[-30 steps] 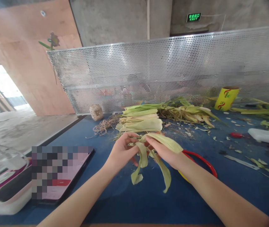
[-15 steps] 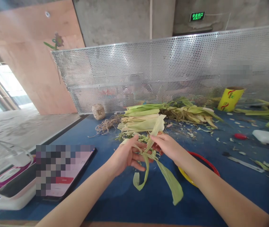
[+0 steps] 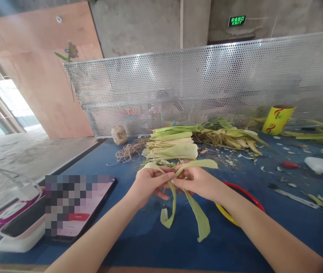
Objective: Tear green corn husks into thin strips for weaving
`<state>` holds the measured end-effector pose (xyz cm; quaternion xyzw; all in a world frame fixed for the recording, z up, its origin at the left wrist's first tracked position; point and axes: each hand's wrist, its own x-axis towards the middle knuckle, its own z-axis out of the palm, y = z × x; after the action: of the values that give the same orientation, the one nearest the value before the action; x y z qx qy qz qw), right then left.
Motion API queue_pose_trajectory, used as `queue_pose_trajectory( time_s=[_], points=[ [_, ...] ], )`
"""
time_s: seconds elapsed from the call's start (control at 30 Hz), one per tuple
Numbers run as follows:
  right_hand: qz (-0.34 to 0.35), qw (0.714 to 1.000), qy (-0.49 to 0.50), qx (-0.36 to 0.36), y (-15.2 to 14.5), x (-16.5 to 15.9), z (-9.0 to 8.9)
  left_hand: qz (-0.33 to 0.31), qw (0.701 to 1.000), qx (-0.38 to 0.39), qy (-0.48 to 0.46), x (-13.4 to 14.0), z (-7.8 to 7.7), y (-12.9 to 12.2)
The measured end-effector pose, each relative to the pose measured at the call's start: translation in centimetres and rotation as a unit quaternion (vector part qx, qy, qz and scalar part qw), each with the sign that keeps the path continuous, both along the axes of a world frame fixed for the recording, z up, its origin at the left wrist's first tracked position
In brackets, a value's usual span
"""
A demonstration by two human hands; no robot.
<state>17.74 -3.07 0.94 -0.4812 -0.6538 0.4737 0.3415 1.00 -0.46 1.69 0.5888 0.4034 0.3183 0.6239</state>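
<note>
My left hand (image 3: pixel 150 184) and my right hand (image 3: pixel 197 180) meet at the middle of the table, fingertips close together. Both pinch pale green corn husk strips (image 3: pixel 200 219) where they cross. One strip end sticks out to the right over my right hand, another lies over the back of my left hand. Two more ends hang down toward me, the left one curled. My fingers hide most of the crossing point. Just beyond the hands lies a stack of flat corn husks (image 3: pixel 175 150), with greenish scraps (image 3: pixel 164 163) in front of it.
A phone (image 3: pixel 104 195) and a white charging case (image 3: pixel 16 242) lie at left. Twine (image 3: pixel 131 149) sits behind. A red-and-yellow ring (image 3: pixel 246 192) is partly under my right forearm. Rightward are a knife-like blade (image 3: pixel 296 198), a yellow roll (image 3: pixel 278 119) and scraps. Perforated metal screen (image 3: pixel 138 91) behind.
My hands have come closer together, and the left fingers have closed on the strips. The strip that stood up by my right hand now lies over to the right.
</note>
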Motion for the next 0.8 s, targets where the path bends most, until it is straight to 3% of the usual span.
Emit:
queue_pose_trajectory(
  time_s=[0.17, 0.27, 0.47, 0.8],
  points=[
    [0.007, 1.0, 0.02, 0.004, -0.06, 0.01, -0.04, -0.005, 1.0, 0.016, -0.024, -0.04, -0.18, 0.15],
    [-0.006, 0.998, 0.058, -0.034, 0.1, 0.08, -0.41, -0.01, 0.999, 0.022, -0.024, -0.01, -0.13, 0.1],
    [-0.129, 0.99, 0.047, -0.033, 0.35, 0.27, -0.29, -0.021, 0.999, 0.044, -0.017, 0.27, 0.21, -0.52],
    [-0.128, 0.973, 0.169, -0.09, 0.11, -0.55, 0.05, -0.043, 0.996, 0.05, 0.063, 0.35, 0.24, -0.6]
  ],
)
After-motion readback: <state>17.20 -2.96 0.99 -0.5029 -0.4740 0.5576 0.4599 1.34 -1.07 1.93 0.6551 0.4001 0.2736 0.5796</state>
